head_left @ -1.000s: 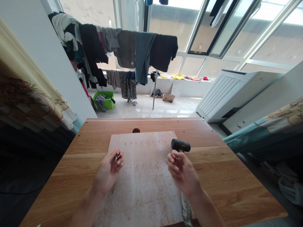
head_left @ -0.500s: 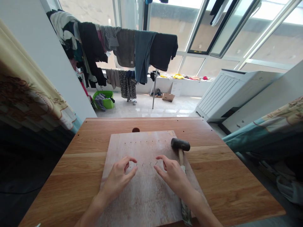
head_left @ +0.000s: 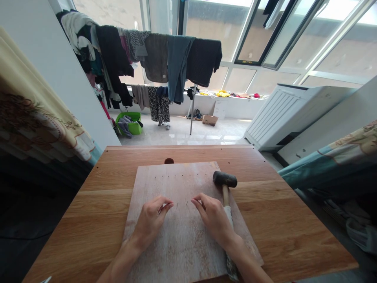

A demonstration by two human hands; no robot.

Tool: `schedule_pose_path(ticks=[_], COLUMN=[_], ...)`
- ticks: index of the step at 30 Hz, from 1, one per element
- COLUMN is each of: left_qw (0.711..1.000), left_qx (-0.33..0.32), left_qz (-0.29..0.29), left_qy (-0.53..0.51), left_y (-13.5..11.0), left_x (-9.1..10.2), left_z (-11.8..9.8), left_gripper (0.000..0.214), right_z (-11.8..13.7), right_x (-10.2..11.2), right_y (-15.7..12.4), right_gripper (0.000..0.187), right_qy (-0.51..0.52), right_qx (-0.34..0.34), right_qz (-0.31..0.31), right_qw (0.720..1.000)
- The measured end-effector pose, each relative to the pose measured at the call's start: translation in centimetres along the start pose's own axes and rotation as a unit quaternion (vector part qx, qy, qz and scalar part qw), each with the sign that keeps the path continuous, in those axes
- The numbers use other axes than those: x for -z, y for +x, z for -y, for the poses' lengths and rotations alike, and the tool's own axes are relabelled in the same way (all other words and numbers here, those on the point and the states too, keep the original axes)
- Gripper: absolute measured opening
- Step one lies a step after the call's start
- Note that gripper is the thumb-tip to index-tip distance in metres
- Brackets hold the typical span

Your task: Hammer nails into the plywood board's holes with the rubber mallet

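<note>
A pale worn board (head_left: 182,243) lies on the wooden table (head_left: 279,228). Two rows of small nails stand in it, a far row (head_left: 173,176) and a near row (head_left: 182,203). My left hand (head_left: 151,220) rests on the board with thumb and forefinger pinched on a nail at the left end of the near row. My right hand (head_left: 215,220) pinches a nail at the right end of that row. A black-headed mallet (head_left: 225,179) lies on the board's right edge, and its wooden handle runs under my right wrist.
A round hole (head_left: 169,160) sits in the table beyond the board. Past the table stand a clothes rack (head_left: 176,63) full of garments, a green basket (head_left: 129,122) and a white appliance (head_left: 282,114). Curtains hang on both sides.
Both hands came down from in front of me onto the board and moved inward. Their fingers closed to pinches at the two ends of the near nail row. The mallet has not moved.
</note>
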State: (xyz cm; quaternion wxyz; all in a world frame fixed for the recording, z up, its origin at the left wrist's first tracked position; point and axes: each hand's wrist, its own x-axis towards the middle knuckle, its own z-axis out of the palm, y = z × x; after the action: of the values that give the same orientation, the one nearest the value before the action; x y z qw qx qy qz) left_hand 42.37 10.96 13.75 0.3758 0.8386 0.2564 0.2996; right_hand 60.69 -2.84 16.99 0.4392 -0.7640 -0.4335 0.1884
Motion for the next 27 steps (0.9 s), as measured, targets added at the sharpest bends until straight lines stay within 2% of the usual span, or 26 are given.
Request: schedule_pose_path(ticks=[3,5,9,12,16,21,23,27], left_qw=[1.000,1.000,1.000,1.000,1.000,1.000,1.000,1.000], left_qx=[-0.008,-0.009,-0.003,0.002,0.005,0.001,-0.004,-0.009], left_qz=[-0.002,-0.003,0.000,0.004,0.009,0.020,0.023,0.025], left_qy=[0.003,0.005,0.005,0.002,0.002,-0.001,0.000,0.008], left_y=[0.0,0.0,0.0,-0.1,-0.1,0.1,0.2,0.2], left_x=[-0.1,0.0,0.0,0.0,-0.1,0.0,0.0,-0.1], left_z=[0.1,0.1,0.1,0.2,0.3,0.3,0.2,0.2], left_gripper=[0.020,0.019,0.018,0.017,0.017,0.017,0.017,0.019], right_z=[0.8,1.4,2.0,1.8,1.1,0.7,0.6,0.4], right_x=[0.4,0.6,0.5,0.1,-0.5,-1.3,-1.7,-2.1], right_y=[0.6,1.1,1.5,1.3,1.1,0.7,0.4,0.2], right_gripper=[0.033,0.037,0.033,0.027,0.021,0.021,0.028,0.025], right_qy=[0.074,0.137,0.245,0.267,0.215,0.066,0.023,-0.021], right_qx=[-0.041,-0.073,-0.119,-0.140,-0.137,-0.072,-0.050,-0.009], right_qz=[-0.057,-0.064,0.004,0.061,0.088,0.052,0.051,0.060], right_qw=[0.995,0.986,0.962,0.952,0.963,0.994,0.997,0.998])
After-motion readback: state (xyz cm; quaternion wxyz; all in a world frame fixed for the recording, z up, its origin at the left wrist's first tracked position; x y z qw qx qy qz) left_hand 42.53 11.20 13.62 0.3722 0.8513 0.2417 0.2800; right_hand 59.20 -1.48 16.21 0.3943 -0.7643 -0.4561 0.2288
